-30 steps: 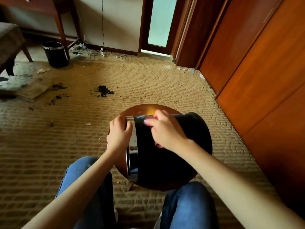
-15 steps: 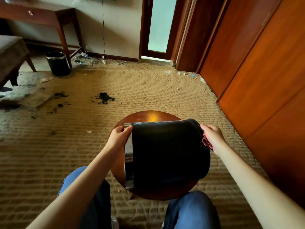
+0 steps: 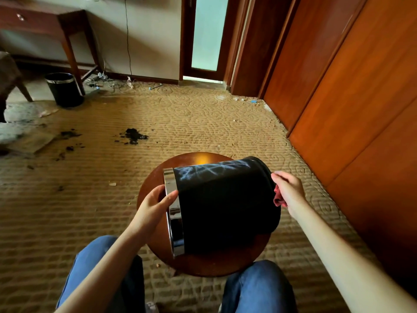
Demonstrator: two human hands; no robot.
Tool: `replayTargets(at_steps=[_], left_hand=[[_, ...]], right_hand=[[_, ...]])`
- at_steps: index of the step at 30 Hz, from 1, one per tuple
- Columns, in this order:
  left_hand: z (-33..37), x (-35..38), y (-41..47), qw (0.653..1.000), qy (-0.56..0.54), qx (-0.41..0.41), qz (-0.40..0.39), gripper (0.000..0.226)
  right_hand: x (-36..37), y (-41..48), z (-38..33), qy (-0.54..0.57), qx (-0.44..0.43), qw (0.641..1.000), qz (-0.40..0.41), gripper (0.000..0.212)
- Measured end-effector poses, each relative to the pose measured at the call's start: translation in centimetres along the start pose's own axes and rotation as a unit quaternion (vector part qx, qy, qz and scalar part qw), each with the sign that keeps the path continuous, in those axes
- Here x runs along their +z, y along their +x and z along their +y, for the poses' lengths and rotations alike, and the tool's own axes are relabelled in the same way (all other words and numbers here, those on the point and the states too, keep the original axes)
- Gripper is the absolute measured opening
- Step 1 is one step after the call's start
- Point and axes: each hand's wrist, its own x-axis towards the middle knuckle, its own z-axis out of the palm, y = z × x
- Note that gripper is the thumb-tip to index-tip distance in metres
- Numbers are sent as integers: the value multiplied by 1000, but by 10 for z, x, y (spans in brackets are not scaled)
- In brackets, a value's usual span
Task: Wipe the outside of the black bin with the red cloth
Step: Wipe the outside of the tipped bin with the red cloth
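The black bin (image 3: 225,206) lies on its side on the round bench (image 3: 203,265), long axis running left to right, chrome rim (image 3: 173,220) leftward. The left hand (image 3: 153,204) grips that rim. The right hand (image 3: 290,193), at the base end, clutches the bunched red cloth (image 3: 278,196).

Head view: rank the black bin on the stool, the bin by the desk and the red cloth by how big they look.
1. black bin, lying on the stool.
2. bin by the desk: smaller here, but far from the camera, so its true size is unsure.
3. red cloth, mostly hidden behind the right hand.
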Motion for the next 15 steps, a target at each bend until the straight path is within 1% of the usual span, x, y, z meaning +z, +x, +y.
replayTargets(at_steps=[5, 7, 9, 11, 13, 15], left_hand=[[-8, -4, -1, 999, -13, -30, -11, 26], [-8, -2, -5, 999, -17, -31, -18, 24], [-7, -4, -9, 999, -17, -40, -31, 25], [-6, -8, -10, 997, -9, -54, -57, 31], [-5, -15, -8, 995, 13, -61, -78, 35], [-4, -17, -6, 996, 47, -45, -65, 26]], right_hand=[[-7, -1, 1, -50, -90, 995, 11, 17], [-6, -4, -6, -74, -155, 985, 17, 18], [0, -5, -9, -146, -234, 961, 23, 24], [7, -7, -4, -234, -287, 929, 26, 27], [12, -8, 4, -275, -281, 918, 48, 30], [14, -12, 9, -311, -268, 908, 87, 30]])
